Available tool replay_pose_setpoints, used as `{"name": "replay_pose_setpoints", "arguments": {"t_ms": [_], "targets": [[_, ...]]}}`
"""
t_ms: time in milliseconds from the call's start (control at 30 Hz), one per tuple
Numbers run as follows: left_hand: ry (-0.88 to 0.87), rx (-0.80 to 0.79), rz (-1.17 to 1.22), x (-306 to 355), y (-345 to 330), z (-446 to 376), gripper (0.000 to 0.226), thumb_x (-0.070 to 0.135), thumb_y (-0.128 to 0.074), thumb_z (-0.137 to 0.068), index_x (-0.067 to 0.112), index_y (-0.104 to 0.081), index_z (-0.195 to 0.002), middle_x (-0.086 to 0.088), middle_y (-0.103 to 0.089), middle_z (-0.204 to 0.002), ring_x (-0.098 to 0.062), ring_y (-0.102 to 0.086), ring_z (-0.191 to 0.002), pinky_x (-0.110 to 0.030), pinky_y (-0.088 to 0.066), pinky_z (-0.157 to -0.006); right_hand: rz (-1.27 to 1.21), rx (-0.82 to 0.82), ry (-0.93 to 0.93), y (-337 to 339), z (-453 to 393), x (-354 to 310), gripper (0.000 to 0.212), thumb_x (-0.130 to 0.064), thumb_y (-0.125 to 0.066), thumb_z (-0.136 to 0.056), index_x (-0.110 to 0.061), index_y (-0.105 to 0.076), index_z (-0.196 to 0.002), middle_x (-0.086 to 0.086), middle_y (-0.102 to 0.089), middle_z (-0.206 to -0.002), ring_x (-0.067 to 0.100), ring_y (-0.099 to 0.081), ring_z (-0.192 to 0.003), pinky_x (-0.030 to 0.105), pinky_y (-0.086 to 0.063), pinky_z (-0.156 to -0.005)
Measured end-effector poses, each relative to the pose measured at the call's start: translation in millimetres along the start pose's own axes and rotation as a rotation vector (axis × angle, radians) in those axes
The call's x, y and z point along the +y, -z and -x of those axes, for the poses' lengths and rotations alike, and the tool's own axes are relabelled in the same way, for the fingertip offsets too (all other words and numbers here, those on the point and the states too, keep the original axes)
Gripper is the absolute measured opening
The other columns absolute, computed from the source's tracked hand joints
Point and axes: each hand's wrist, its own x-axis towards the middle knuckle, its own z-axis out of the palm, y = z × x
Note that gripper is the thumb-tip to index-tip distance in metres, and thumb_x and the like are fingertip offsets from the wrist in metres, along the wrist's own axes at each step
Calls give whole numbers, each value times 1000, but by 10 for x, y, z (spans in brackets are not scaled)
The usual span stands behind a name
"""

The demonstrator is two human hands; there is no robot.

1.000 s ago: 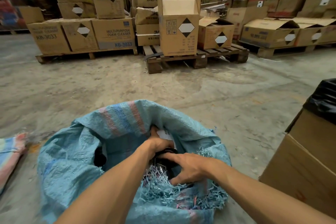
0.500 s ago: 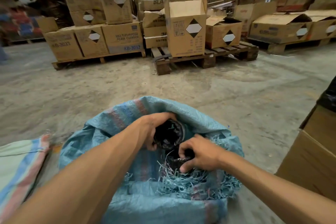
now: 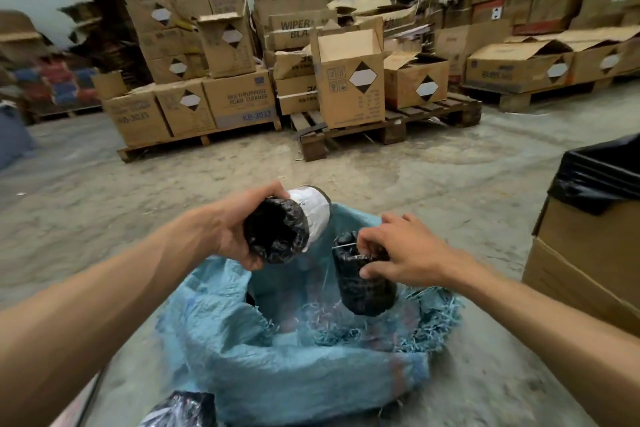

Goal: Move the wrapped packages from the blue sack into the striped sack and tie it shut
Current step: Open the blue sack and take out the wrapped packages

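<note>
At frame centre, my left hand is gripping a black package; my right hand is pinching a second package by its top, above the blue sack at lower centre.

A: Where is the sack?
B: At six o'clock, on the floor.
A: And the pallets?
B: Loaded pallets at twelve; a lined box at three.

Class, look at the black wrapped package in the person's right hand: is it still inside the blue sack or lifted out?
Lifted out. The right hand pinches the package by its top; its base hangs above the blue sack's frayed rim.
</note>
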Motion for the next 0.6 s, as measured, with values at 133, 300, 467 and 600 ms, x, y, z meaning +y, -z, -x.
{"name": "replay_pose_setpoints", "arguments": {"t_ms": [133,300,467,600], "targets": [[-59,110,-69,-18,93,374,48,48,-69,-58,17,-56,-92,-12,-63,-80,-29,-58,-75,-29,-40,-63,-485,27,-134,257,60,-42,19,-38,-65,-91,-18,-63,-92,-1,-68,-91,16,-60,-87,34,-45,-80],[-126,214,-223,-106,139,913,47,52,-68,-57,21,-57,-91,-5,-59,-79,-22,-54,-71,-22,-38,-51,-738,-34,-188,586,99,-300,34,-39,-64,-93,-5,-65,-100,12,-69,-96,17,-62,-83,33,-49,-78],[-158,235,-324,-390,158,1473,59,44,-70,-53,42,-54,-110,-1,-57,-106,-20,-55,-90,-27,-42,-60,-869,-152,-104,785,100,-732,32,-39,-67,-90,-8,-69,-99,6,-72,-91,17,-66,-81,32,-52,-80],[-171,314,-403,-787,196,1929,78,43,-73,-48,51,-46,-121,-1,-58,-108,-19,-59,-96,-28,-49,-62,-876,-168,44,661,127,-1080,25,-33,-68,-91,-10,-69,-99,6,-73,-91,12,-66,-79,30,-52,-77]]}}
